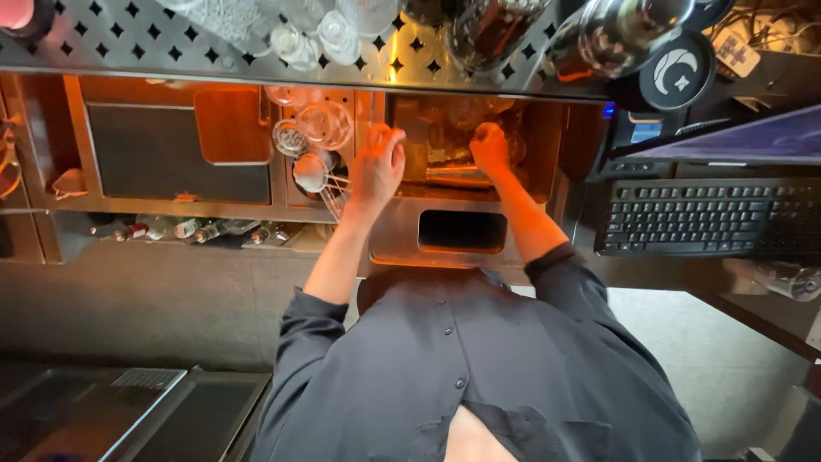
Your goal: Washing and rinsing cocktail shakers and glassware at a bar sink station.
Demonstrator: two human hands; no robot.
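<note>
We wear a dark buttoned shirt [462, 368] | black keyboard [701, 218] sits at our right | left hand [376, 167] and right hand [490, 147] reach into the steel sink [466, 175]; each grip curled, contents unclear | upturned glasses [312, 128] just left.

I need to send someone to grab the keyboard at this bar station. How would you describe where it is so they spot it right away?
Start at the steel bar well where the person's left hand and right hand are working. Look to the right-hand side, past the well's edge, under the tilted screen. The keyboard lies flat there: black, wide, rows of keys, the only such thing among glasses and bottles.
</note>
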